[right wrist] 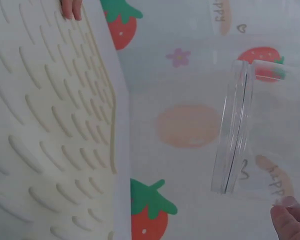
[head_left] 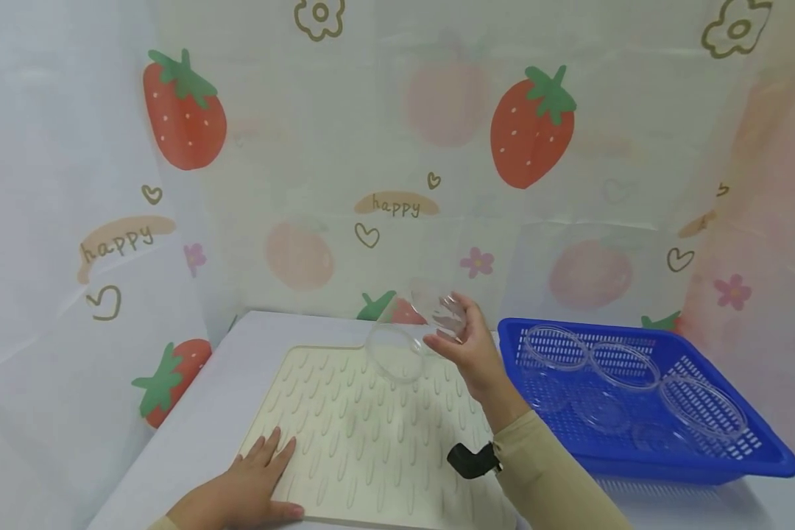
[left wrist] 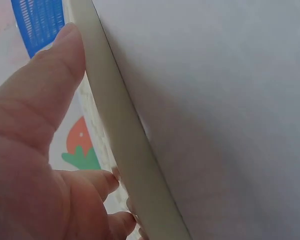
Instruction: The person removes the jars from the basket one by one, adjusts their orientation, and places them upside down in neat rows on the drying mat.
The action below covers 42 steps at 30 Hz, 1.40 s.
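Observation:
Above the far part of a cream drying mat (head_left: 371, 456) with raised ridges, my right hand (head_left: 473, 353) holds a clear see-through cup (head_left: 396, 350). The cup is tilted, its wide mouth facing down and left, and my fingers and thumb grip its other end. In the right wrist view, the thick clear rim (right wrist: 232, 127) stands out against the backdrop, with fingertips (right wrist: 286, 220) at the lower right. My left hand (head_left: 241, 486) rests on the mat's front left corner, fingers extended. Its thumb (left wrist: 65, 55) lies along the front edge in the left wrist view.
A blue plastic basket (head_left: 636, 467) stands on the right of the white table (head_left: 205, 412), with several clear round-rimmed cups (head_left: 626, 366) inside. A strawberry-print sheet (head_left: 384, 132) hangs behind the table and at both sides. A black wrist mount (head_left: 473, 461) sits on my right wrist.

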Motion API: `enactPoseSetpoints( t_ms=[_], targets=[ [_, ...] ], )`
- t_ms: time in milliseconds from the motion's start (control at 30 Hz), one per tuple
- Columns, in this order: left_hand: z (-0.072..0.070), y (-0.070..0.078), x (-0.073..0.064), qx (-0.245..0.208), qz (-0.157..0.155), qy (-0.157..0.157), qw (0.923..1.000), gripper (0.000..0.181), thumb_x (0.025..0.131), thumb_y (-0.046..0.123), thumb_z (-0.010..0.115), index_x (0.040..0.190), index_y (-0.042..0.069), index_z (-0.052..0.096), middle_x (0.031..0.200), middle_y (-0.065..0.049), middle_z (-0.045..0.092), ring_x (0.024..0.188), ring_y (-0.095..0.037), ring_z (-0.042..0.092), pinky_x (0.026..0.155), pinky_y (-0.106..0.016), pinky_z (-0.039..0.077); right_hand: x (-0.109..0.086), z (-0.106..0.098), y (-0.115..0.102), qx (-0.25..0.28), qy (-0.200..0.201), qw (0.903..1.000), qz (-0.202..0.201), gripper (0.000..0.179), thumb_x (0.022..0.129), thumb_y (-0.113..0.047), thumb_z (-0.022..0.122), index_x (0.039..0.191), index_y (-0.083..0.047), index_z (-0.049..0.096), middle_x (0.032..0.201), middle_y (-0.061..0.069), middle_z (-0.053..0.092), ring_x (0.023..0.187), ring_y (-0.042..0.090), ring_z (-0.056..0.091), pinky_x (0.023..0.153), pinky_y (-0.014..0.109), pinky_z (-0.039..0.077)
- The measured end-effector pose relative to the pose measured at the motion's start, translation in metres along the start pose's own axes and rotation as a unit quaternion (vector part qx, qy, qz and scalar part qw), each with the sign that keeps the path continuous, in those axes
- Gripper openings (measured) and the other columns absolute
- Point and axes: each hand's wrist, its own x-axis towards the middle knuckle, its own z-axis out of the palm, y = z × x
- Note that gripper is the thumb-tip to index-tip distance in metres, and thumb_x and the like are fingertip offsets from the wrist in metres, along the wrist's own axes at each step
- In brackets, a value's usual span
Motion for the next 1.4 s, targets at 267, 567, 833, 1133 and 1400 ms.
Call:
enactPoseSetpoints(
  t_ms=[267, 567, 833, 1133, 1400],
  targets=[
    [0.0, -0.005, -0.003, -0.014, -0.017, -0.006, 0.9997, 0.107, 0.064, 0.065, 0.064, 0.142, 0.0, 0.028, 0.147, -0.03, 0.011, 0.131, -0.051, 0.011, 0.095, -0.068, 0.018, 0.028, 0.024, 0.014, -0.061, 0.005, 0.997, 0.046, 0.087, 0.076, -0.013, 0.075, 0.144, -0.014, 0.02, 0.142, 0.01, 0.032, 0.128, 0.026, 0.037, 0.098, 0.044, 0.038],
    [0.0, -0.006, -0.003, -0.013, -0.026, -0.006, 0.9996, 0.109, 0.062, 0.066, 0.064, 0.142, 0.001, 0.028, 0.147, -0.03, 0.01, 0.132, -0.05, 0.01, 0.096, -0.068, 0.018, 0.05, 0.057, 0.046, -0.115, -0.024, 0.9904, 0.073, 0.096, 0.07, -0.027, 0.081, 0.144, -0.017, 0.02, 0.142, 0.005, 0.033, 0.133, 0.025, 0.03, 0.104, 0.04, 0.032],
    [0.0, -0.006, -0.006, -0.016, -0.028, -0.008, 0.9994, 0.11, 0.061, 0.067, 0.064, 0.142, 0.001, 0.028, 0.147, -0.03, 0.009, 0.132, -0.05, 0.01, 0.096, -0.068, 0.017, 0.054, 0.089, 0.071, -0.165, -0.021, 0.9783, 0.123, 0.101, 0.063, -0.037, 0.084, 0.142, -0.022, 0.024, 0.14, 0.005, 0.037, 0.127, 0.026, 0.037, 0.093, 0.046, 0.042],
    [0.0, -0.005, -0.006, 0.0, -0.014, 0.005, 0.9999, 0.109, 0.063, 0.069, 0.062, 0.142, 0.001, 0.029, 0.147, -0.029, 0.009, 0.133, -0.049, 0.011, 0.097, -0.067, 0.018, 0.059, 0.105, 0.085, -0.176, -0.018, 0.9716, 0.157, 0.101, 0.064, -0.038, 0.083, 0.144, -0.02, 0.023, 0.145, 0.004, 0.032, 0.13, 0.024, 0.035, 0.095, 0.044, 0.041],
    [-0.003, 0.001, -0.007, -0.001, -0.014, 0.002, 0.9999, 0.108, 0.063, 0.067, 0.064, 0.141, 0.002, 0.029, 0.148, -0.028, 0.011, 0.133, -0.048, 0.012, 0.098, -0.066, 0.019, 0.061, 0.106, 0.104, -0.203, -0.03, 0.9643, 0.168, 0.11, 0.056, -0.049, 0.083, 0.144, -0.021, 0.022, 0.147, 0.001, 0.029, 0.131, 0.021, 0.034, 0.096, 0.042, 0.04]
  ],
)
